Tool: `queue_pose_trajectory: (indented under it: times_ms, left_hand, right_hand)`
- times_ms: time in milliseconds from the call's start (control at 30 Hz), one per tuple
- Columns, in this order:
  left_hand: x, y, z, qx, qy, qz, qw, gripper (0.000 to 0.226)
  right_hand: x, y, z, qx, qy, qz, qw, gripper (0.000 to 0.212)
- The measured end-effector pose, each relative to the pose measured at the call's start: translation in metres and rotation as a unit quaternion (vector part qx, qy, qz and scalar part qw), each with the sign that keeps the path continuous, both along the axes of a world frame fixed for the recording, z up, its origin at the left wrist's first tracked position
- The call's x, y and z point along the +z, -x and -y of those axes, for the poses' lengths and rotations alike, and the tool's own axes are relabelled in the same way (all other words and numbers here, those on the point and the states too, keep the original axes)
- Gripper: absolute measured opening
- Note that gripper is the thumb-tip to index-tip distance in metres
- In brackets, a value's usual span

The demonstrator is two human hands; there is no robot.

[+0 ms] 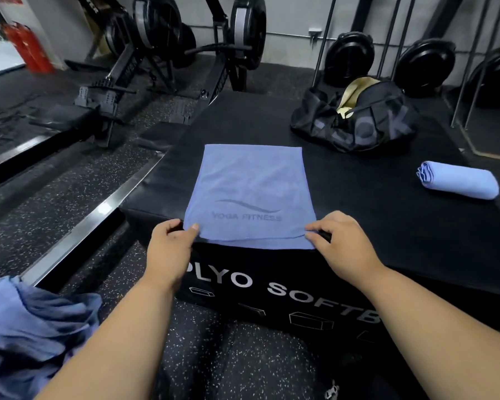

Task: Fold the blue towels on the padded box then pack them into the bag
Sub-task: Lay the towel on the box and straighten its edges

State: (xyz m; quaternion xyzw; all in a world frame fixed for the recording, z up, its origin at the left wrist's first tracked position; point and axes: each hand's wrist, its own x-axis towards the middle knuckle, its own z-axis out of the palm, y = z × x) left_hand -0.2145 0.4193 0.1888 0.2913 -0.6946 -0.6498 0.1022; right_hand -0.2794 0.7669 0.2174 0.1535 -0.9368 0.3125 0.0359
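We have the blue towel [250,194] lying flat at the centre of the padded box [373,226], its near hem hanging just over the front edge at six o'clock. Our left hand [171,249] pinches the near left corner between thumb and fingers, and our right hand [341,243] pinches the near right corner the same way. A rolled towel [458,180] rests at three o'clock, the bag [358,122] stands open at one o'clock, and a heap of unfolded towels [32,327] waits at eight o'clock (off the box, down by our left arm). The risk, as we judge it, lies in the lift: the two layers at the hem already sit slightly offset, so uneven pulls could skew the fold, and thin cloth may slide on the slick padded top or slip off its front edge.
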Motion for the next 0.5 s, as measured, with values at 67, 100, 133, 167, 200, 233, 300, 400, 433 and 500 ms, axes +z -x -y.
queue_pose_trajectory:
  times_ms: [67, 100, 133, 167, 200, 233, 300, 400, 433, 500]
  left_hand:
    - [-0.003, 0.004, 0.006, -0.031, -0.033, -0.006, 0.999, 0.051]
    - [-0.003, 0.006, 0.008, -0.039, -0.035, -0.014, 0.999, 0.042]
    - [-0.003, 0.007, 0.009, -0.038, -0.038, -0.025, 0.998, 0.032]
    - [-0.003, 0.008, 0.010, -0.032, -0.042, -0.035, 0.998, 0.024]
    - [-0.004, 0.008, 0.011, -0.029, -0.052, -0.042, 0.997, 0.018]
    - [-0.004, 0.009, 0.011, -0.029, -0.062, -0.043, 0.997, 0.015]
    - [-0.005, 0.011, 0.015, -0.033, -0.079, -0.043, 0.995, 0.014]
    - [-0.008, 0.012, 0.023, -0.029, -0.081, -0.041, 0.995, 0.014]
    - [-0.009, 0.011, 0.024, -0.029, -0.082, -0.045, 0.995, 0.011]
    - [-0.013, 0.010, 0.027, -0.029, -0.092, -0.047, 0.994, 0.005]
  right_hand:
    - [0.002, -0.001, 0.000, -0.001, 0.028, -0.023, 0.999, 0.008]
    - [0.003, -0.002, 0.000, -0.005, 0.046, -0.029, 0.998, 0.009]
    - [0.005, -0.002, 0.001, -0.006, 0.060, -0.032, 0.998, 0.010]
    - [0.005, -0.003, 0.001, -0.003, 0.068, -0.033, 0.997, 0.011]
    - [0.006, -0.004, 0.001, 0.004, 0.069, -0.030, 0.997, 0.011]
    - [0.005, -0.004, 0.001, 0.014, 0.065, -0.026, 0.997, 0.010]
    - [0.003, -0.005, -0.002, 0.036, 0.047, -0.021, 0.998, 0.008]
    - [0.001, -0.006, -0.007, 0.079, -0.007, -0.039, 0.996, 0.008]
    - [0.000, -0.007, -0.008, 0.096, -0.027, -0.055, 0.993, 0.008]
    - [-0.003, -0.009, -0.011, 0.124, -0.054, -0.079, 0.988, 0.007]
